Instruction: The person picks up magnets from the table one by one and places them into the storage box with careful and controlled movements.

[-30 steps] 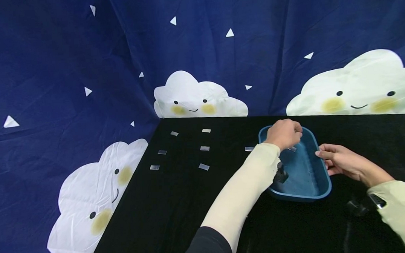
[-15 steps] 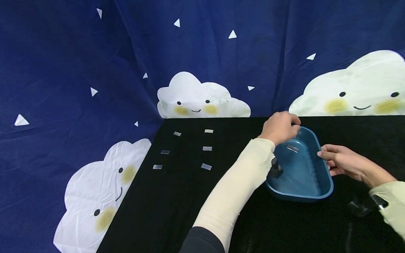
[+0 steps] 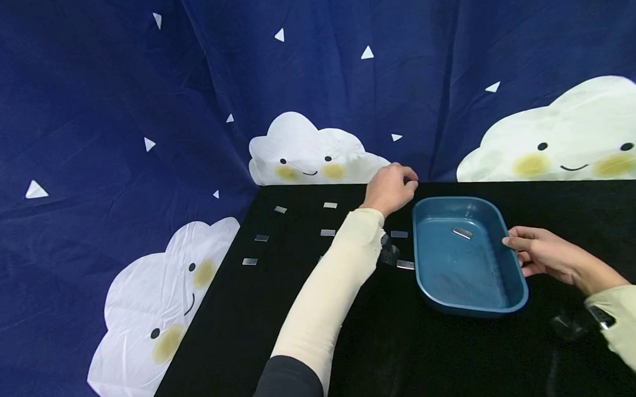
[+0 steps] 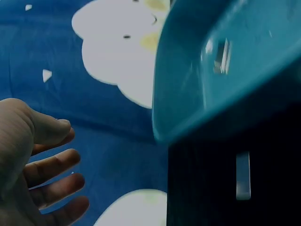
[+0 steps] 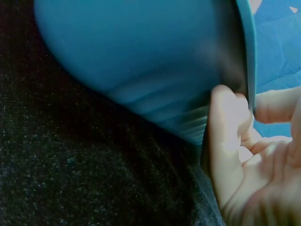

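A blue rectangular plastic bin [image 3: 470, 275] stands at the right of the black table in the head view. My right hand [image 3: 546, 253] holds its right rim, with the thumb inside and the fingers against the outer wall [image 5: 155, 56]. Inside lies one small shiny silver rectangular piece [image 3: 462, 233], also visible in the left wrist view. My left hand [image 3: 391, 188] hovers near the table's far edge, left of the bin, its fingers loosely bent and holding nothing. Two more silver pieces lie just left of the bin, one by its wall [image 3: 405, 265] and one farther back [image 3: 399, 234].
More flat silver pieces lie spread over the table's left part, such as a front-left piece [image 3: 250, 262] and a back piece [image 3: 330, 205]. My left forearm partly covers one. A blue curtain [image 3: 312, 56] with white clouds hangs behind the table.
My left hand has moved out from over the bin, leftward and toward the far edge. The piece inside the bin, partly covered at first, is fully visible. My right hand stays on the rim.
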A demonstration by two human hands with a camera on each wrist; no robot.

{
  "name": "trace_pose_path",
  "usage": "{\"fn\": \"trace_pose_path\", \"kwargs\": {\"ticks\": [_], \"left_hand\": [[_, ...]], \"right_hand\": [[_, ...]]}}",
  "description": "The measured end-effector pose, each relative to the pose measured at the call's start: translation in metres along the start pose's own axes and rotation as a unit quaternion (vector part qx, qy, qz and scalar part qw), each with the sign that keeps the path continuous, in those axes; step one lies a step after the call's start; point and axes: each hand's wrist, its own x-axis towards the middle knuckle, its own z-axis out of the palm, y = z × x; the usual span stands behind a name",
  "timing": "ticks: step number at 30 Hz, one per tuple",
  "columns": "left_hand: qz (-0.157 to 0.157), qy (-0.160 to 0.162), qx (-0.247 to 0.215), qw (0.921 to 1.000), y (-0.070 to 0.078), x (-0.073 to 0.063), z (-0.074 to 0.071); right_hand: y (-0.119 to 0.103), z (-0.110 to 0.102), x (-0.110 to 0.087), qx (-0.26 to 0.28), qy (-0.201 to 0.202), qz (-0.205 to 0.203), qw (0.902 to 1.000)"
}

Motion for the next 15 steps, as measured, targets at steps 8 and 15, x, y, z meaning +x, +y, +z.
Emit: {"fn": "trace_pose_path", "kwargs": {"ticks": [8, 15], "left_hand": [[-0.022, -0.002, 0.02, 0.9995, -0.037, -0.008, -0.008], [-0.048, -0.019, 0.034, 0.9981, -0.06, -0.016, -0.007]], "right_hand": [[0.004, -0.002, -0.003, 0.0, -0.01, -0.008, 0.9999], [0.002, 0.0, -0.003, -0.003, 0.0, -0.004, 1.0]]}}
